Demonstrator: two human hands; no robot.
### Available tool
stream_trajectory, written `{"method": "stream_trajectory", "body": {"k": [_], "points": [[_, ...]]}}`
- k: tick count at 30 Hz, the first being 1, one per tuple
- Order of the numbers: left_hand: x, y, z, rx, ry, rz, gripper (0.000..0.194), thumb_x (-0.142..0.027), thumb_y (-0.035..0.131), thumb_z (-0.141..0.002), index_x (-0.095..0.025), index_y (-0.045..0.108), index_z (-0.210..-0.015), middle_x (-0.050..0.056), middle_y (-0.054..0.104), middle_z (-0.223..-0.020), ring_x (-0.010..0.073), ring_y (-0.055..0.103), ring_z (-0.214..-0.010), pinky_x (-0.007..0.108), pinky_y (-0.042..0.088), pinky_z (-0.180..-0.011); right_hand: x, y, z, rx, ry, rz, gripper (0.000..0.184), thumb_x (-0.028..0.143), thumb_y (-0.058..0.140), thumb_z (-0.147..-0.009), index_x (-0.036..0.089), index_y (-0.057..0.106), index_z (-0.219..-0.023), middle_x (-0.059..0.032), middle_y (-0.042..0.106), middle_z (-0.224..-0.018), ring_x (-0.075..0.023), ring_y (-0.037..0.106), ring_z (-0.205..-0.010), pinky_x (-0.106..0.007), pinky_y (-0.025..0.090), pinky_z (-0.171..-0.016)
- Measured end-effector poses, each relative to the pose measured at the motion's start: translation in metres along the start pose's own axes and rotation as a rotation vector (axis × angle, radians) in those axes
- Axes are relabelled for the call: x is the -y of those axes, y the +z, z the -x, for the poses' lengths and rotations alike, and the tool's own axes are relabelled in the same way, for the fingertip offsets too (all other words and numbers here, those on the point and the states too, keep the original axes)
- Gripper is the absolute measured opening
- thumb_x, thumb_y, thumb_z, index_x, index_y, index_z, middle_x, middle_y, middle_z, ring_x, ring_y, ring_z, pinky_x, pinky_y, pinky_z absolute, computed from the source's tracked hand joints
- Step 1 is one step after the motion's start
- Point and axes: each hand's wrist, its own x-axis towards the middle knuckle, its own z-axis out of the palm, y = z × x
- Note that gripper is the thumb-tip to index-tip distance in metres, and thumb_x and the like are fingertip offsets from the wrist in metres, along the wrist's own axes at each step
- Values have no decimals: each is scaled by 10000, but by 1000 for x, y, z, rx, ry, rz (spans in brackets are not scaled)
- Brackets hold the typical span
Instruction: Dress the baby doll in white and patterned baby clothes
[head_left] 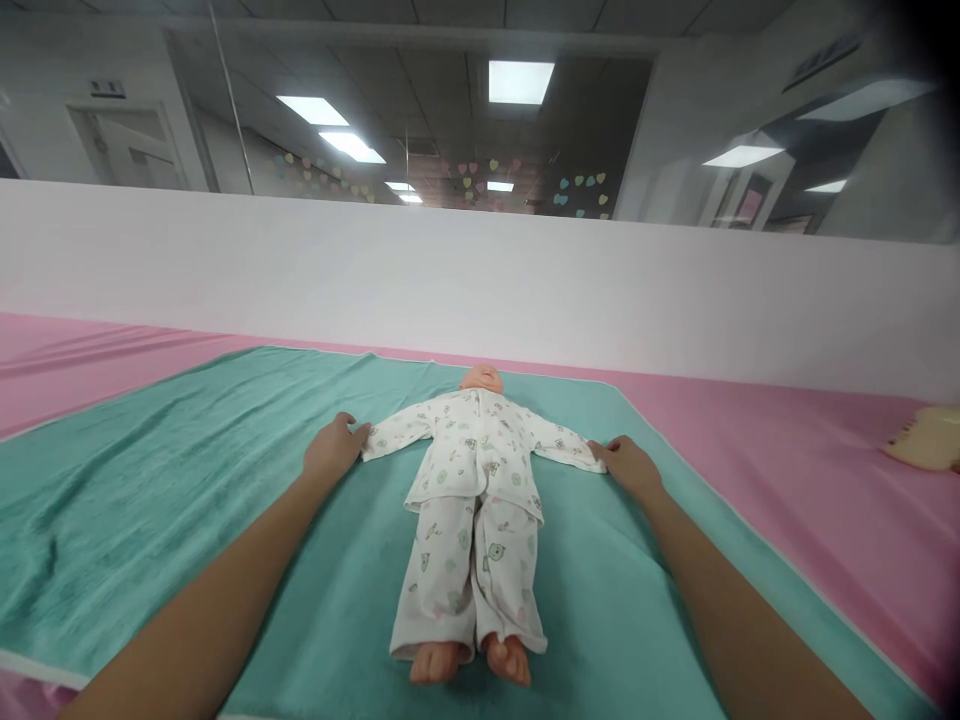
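Note:
A baby doll (483, 378) lies on its back on a teal blanket (195, 480), its feet toward me. It wears a white patterned pajama top (478, 440) and matching pajama pants (469, 570). Both sleeves stretch out to the sides. At the cuff of the sleeve on the left, my left hand (336, 447) pinches the fabric. My right hand (628, 466) grips the opposite sleeve (570, 443) by its cuff. The doll's hands do not show; its bare feet stick out of the pant legs.
Pink cloth (757, 450) spreads under and around the blanket. A low white wall (480, 285) runs behind, with glass panes above it. At the far right edge lies a pale yellow object (928, 438), partly cut off.

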Motion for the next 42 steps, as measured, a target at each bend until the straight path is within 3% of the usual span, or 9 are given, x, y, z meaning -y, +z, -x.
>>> {"method": "stream_trajectory", "body": {"k": [3,6,11,15,21,26,29,36,42], "points": [[0,-1,1,68,-11,-11,365,-500,414,-789,-196,586,-896,105,675,-865,291,602,-868,315,401,-616,1,-3,1,66,20,52,485,659,451,-701,186,558,-722,-94,612,-786,-213,543,-668,-299,338,-558],[-1,-1,3,81,-7,124,328,-478,477,-764,-199,582,-899,82,672,-861,249,615,-800,296,411,-614,3,-1,3,127,-56,5,417,595,500,-692,184,535,-629,-59,579,-704,-172,507,-611,-270,307,-533],[-1,2,5,32,-42,331,440,-464,570,-705,-194,535,-1050,63,663,-928,195,613,-722,267,425,-591,5,5,7,-3,-85,-262,333,468,553,-665,187,426,-537,24,416,-545,-103,364,-507,-243,247,-482],[-3,0,8,16,-40,379,413,-358,599,-677,-209,574,-1062,54,655,-970,186,613,-755,252,427,-608,2,5,5,-124,45,-619,297,455,592,-638,181,487,-591,12,468,-583,-113,414,-539,-241,317,-485],[-9,-7,15,82,-16,507,314,-201,584,-626,-216,676,-926,61,656,-1017,223,607,-930,252,448,-681,-2,5,0,-61,75,-824,337,502,595,-648,181,517,-711,8,488,-628,-111,452,-540,-245,411,-492],[-11,-3,14,126,2,879,534,-61,530,-529,-191,615,-1040,56,658,-1058,206,619,-918,249,487,-691,-1,7,2,14,-1,-766,367,532,597,-643,183,491,-675,32,431,-595,-100,416,-545,-225,392,-486],[-9,-1,13,145,72,1064,625,-47,535,-549,-221,552,-1149,50,612,-1165,186,614,-948,232,502,-709,-1,8,3,38,-50,-707,368,537,588,-650,186,480,-678,41,428,-579,-96,397,-530,-225,372,-484],[-4,-4,7,60,46,1162,748,-62,521,-661,-310,347,-1345,40,436,-1369,164,573,-1049,187,495,-688,-7,12,-4,-75,-55,-651,371,539,556,-664,180,482,-723,34,452,-581,-101,406,-516,-223,360,-477],[5,-3,2,58,-18,1234,784,-29,507,-650,-340,328,-1347,5,433,-1376,155,551,-1090,167,489,-691,-7,7,-1,-157,-39,-665,344,521,552,-681,195,439,-679,42,437,-551,-110,422,-510,-239,369,-497]]}}
